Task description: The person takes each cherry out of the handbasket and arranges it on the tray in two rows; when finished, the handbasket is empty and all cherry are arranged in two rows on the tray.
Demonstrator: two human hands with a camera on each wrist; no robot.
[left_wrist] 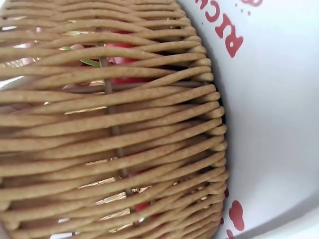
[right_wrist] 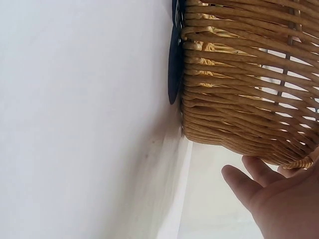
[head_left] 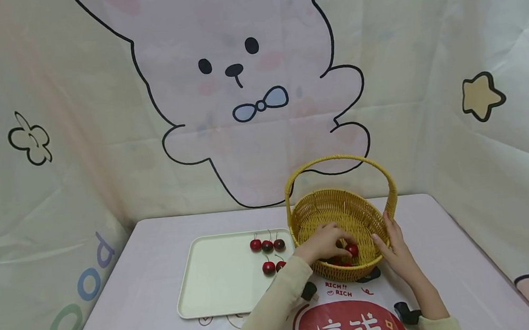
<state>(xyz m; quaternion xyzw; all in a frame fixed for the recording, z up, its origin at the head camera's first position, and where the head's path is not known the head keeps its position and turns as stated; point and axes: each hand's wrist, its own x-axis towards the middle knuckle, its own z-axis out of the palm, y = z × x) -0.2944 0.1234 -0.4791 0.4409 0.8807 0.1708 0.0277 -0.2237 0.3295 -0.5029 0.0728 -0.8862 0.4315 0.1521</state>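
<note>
From the head view, you're reaching your left hand down into the wicker basket, fingers curling round a red cherry near the front wall. A couple more cherries are sitting on the basket floor right beside it. Your right hand is lying flat against the basket's outer right side with the fingers straight, bracing it and gripping nothing. The basket is sitting upright on the table, just right of the cream tray; its oval is running left to right and the handle is arching over it the same way. Five cherries are lying on the tray's right part, stems pointing up and away from you.

In the left wrist view, you're seeing basket weave filling the frame, with red cherry skin and a green stem showing through the gaps. The hand itself is mostly hidden there.

In the right wrist view, your right hand is showing straight, relaxed fingers just under the basket wall, and the white table cover is filling the rest.
</note>
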